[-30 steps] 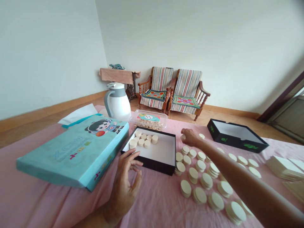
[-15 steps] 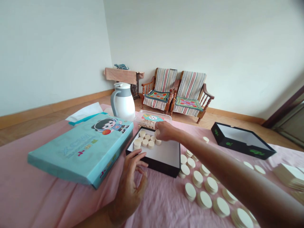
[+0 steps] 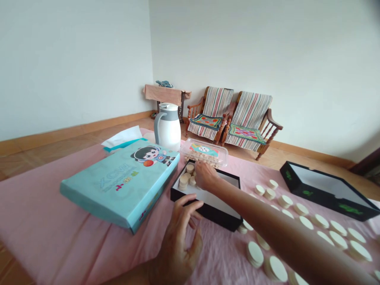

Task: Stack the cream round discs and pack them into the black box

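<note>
Box (image 3: 97, 194) is turq., near tray (image 3: 218, 218) blk, discs (image 3: 254, 252) cream, cloth (image 3: 113, 249) pink, chair covers (image 3: 251, 109) w/ stripes, bundle (image 3: 164, 84) prob. blue.

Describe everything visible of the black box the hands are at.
The black box is shallow, rectangular and open-topped, black outside and white inside, apparently card. It lies flat on the pink cloth, between the blue box and many loose discs. More discs stand in its left part. The left hand has fingertips at its near wall, seemingly touching; the right hand hides part of the inside.
</note>
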`<action>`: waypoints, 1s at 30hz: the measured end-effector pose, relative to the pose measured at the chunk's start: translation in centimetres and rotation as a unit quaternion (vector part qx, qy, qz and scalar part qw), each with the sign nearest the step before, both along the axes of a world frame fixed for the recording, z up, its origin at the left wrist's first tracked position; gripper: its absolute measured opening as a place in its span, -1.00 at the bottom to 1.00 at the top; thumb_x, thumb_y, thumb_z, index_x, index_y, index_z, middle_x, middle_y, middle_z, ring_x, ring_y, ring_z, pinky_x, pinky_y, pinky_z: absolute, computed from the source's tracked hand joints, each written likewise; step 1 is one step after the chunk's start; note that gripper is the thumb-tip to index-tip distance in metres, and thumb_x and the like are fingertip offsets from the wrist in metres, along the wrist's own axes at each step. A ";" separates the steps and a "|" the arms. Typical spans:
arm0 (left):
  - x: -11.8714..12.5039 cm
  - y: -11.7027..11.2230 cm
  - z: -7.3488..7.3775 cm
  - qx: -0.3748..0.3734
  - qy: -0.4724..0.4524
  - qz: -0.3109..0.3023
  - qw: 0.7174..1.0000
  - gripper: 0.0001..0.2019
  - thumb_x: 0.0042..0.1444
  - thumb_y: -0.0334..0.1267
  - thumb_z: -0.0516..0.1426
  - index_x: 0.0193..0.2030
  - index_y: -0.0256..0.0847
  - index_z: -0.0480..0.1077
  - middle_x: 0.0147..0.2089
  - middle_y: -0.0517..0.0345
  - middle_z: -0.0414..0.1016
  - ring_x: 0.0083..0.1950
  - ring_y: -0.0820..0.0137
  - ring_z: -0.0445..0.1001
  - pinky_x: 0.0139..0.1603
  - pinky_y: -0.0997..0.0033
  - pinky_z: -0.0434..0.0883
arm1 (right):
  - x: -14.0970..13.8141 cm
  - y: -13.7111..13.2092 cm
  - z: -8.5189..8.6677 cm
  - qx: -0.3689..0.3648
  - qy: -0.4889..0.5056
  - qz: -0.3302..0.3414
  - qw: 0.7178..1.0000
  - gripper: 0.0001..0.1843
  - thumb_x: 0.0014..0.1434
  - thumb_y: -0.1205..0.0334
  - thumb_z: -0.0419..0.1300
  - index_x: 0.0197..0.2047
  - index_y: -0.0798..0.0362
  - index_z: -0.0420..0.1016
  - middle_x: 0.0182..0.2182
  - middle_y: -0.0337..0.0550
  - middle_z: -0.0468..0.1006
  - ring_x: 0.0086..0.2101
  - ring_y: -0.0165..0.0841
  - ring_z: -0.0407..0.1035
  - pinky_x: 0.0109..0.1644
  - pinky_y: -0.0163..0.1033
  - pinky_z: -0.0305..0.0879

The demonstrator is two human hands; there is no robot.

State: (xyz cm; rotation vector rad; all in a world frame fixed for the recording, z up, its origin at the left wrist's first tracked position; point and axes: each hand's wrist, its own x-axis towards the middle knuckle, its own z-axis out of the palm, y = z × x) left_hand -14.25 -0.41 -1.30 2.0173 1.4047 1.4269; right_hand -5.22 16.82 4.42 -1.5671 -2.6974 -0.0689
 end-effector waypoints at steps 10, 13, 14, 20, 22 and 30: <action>0.0 -0.2 0.2 -0.007 0.001 -0.009 1.000 -0.56 0.16 -0.42 0.00 0.19 -0.07 0.16 0.24 -0.13 0.14 0.08 0.20 0.39 0.08 0.08 0.42 | 0.4 -0.2 -0.9 0.032 0.008 0.015 0.999 -0.70 0.12 0.39 0.12 -0.04 0.19 0.31 -0.07 0.17 0.40 -0.12 -0.13 0.42 -0.15 -0.17 0.34; -0.1 -0.1 0.2 -0.012 0.007 -0.011 1.000 -0.56 0.16 -0.43 0.00 0.18 -0.06 0.17 0.24 -0.10 0.15 0.10 0.21 0.39 0.09 0.09 0.42 | 0.4 0.0 -0.9 0.030 0.015 0.016 0.999 -0.71 0.13 0.40 0.12 -0.04 0.19 0.31 -0.07 0.14 0.40 -0.12 -0.16 0.42 -0.14 -0.19 0.33; -0.1 0.0 0.2 -0.014 0.011 -0.011 1.000 -0.56 0.16 -0.43 0.00 0.18 -0.06 0.17 0.24 -0.09 0.15 0.12 0.20 0.38 0.11 0.09 0.41 | 0.5 -0.1 -0.9 0.028 0.018 0.016 0.999 -0.71 0.13 0.39 0.12 -0.04 0.18 0.31 -0.07 0.13 0.41 -0.12 -0.17 0.42 -0.13 -0.19 0.33; -0.3 0.8 -0.2 -0.024 0.063 -0.013 0.998 -0.47 0.15 -0.46 0.00 0.26 -0.07 0.09 0.33 -0.08 0.06 0.31 0.16 0.17 0.26 0.02 0.29 | 2.3 -0.6 0.9 0.025 0.053 0.021 0.998 -0.77 0.21 0.30 0.05 -0.06 0.14 0.36 -0.12 0.09 0.46 -0.15 -0.20 0.42 -0.14 -0.22 0.28; -0.3 1.2 -0.4 -0.038 0.067 -0.020 0.997 -0.44 0.15 -0.48 -0.02 0.29 -0.06 0.06 0.34 -0.09 0.05 0.26 0.19 0.25 0.20 0.07 0.36 | 3.5 -0.8 1.4 0.019 0.065 0.023 0.997 -0.79 0.22 0.33 0.02 -0.10 0.12 0.39 -0.15 0.05 0.49 -0.17 -0.24 0.42 -0.14 -0.26 0.26; 0.0 2.4 0.1 -0.039 0.057 -0.021 0.997 -0.52 0.16 -0.45 0.00 0.23 -0.09 0.20 0.15 -0.05 0.24 -0.15 0.39 0.47 -0.03 0.24 0.50 | 10.4 -3.0 2.6 0.029 0.167 0.033 0.985 -0.84 0.18 0.33 0.05 -0.21 0.09 0.44 -0.29 -0.10 0.54 -0.28 -0.36 0.41 -0.17 -0.34 0.21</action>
